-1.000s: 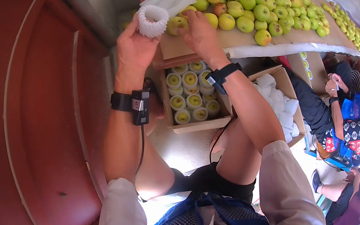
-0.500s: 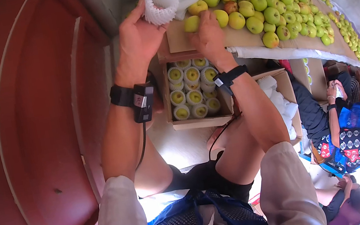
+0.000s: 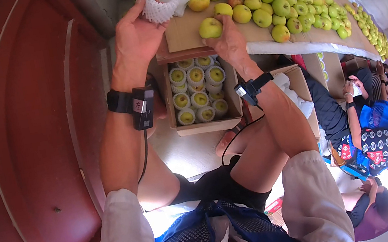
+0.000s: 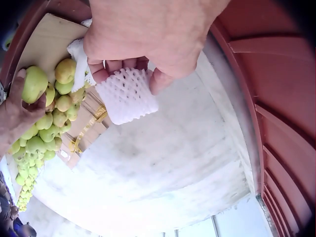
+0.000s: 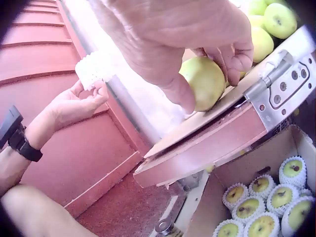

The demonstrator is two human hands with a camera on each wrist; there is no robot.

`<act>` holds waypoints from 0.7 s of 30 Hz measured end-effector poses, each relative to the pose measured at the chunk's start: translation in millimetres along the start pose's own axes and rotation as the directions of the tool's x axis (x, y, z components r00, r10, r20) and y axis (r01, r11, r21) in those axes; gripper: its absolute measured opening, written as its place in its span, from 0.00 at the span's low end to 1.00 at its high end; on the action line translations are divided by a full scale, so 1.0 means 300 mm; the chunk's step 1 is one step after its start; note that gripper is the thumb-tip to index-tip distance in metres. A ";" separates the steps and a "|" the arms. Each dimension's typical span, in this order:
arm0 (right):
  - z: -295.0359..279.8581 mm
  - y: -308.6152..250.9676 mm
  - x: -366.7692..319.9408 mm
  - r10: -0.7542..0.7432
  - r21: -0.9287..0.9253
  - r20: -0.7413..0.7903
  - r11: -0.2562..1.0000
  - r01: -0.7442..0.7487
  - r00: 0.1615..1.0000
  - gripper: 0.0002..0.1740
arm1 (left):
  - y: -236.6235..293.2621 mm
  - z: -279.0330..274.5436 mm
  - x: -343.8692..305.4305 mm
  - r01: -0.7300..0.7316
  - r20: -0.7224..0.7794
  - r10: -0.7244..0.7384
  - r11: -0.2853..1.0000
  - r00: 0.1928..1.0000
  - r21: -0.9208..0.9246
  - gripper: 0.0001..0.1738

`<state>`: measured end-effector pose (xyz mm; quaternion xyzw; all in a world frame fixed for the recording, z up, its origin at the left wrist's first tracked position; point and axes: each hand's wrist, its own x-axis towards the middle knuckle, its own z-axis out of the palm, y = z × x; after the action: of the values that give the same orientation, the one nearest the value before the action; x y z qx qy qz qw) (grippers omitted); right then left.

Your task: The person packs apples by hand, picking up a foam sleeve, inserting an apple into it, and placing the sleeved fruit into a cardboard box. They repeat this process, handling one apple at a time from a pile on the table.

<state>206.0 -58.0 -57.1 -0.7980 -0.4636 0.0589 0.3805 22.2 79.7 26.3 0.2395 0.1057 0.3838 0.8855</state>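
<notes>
At table edge (image 5: 212, 143), right hand (image 3: 231, 44) has thumb and fingers curled round apple (image 3: 210, 28); left hand (image 3: 137, 40) pinches foam net (image 4: 127, 101). Looks like pick-up stage; next move calls for lining apple up with net mouth.

A pale wall (image 4: 173, 148) stood beside the red door (image 3: 43, 147). Well to the door's right in the head view were a person (image 3: 376, 140) in a patterned top and, lower down, another person (image 3: 370, 222) in purple.
</notes>
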 end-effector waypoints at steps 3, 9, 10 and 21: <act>0.017 -0.004 0.013 -0.024 0.026 -0.041 0.999 0.025 0.999 0.40 | -0.006 -0.010 0.008 0.022 -0.005 -0.022 1.000 1.000 -0.010 0.23; 0.116 0.062 0.043 0.037 0.241 -0.006 0.970 -0.034 0.999 0.42 | -0.054 0.005 0.003 0.085 -0.051 -0.084 0.996 0.995 0.024 0.21; 0.102 0.045 0.041 0.036 0.232 -0.004 0.972 -0.035 0.999 0.42 | -0.062 0.006 0.004 0.104 -0.056 -0.102 0.994 0.993 0.039 0.21; -0.002 -0.025 -0.010 0.050 -0.118 0.060 0.992 -0.042 0.997 0.48 | -0.099 -0.007 0.021 0.149 -0.063 -0.144 0.986 0.988 0.081 0.21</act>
<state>199.5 -58.6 -52.5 -0.8271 -0.4596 0.0654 0.3168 44.5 67.4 9.5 0.2577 0.1644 0.3195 0.8969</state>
